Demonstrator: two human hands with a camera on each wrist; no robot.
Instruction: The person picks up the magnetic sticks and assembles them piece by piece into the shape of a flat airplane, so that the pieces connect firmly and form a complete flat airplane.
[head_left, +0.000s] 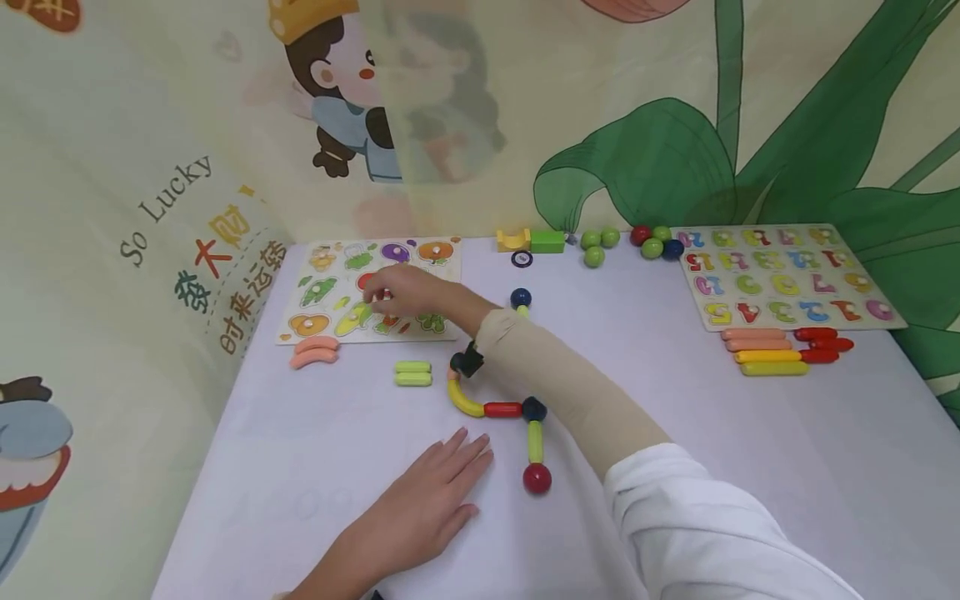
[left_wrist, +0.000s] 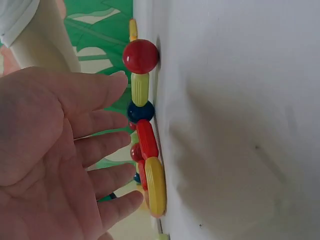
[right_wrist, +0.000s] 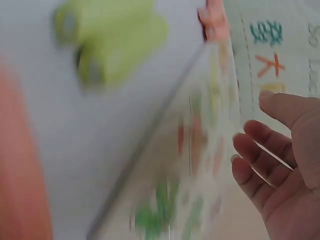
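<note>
A person's right hand (head_left: 405, 290) hangs at the vegetable board (head_left: 341, 279), far left, fingers loosely bent and holding nothing; the left hand (head_left: 423, 504), fingers straight and empty, lies near the mid-table chain of sticks and balls (head_left: 503, 409). A careful reach would likely keep the beige sleeve (head_left: 570, 383) off the chain, partly hidden beneath. Blur obscures whether skin meets board.

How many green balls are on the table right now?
5. Three green balls cluster to the right of the green block; the other two sit with a red ball and a dark blue ball by the number board. The right arm could hide others.
</note>
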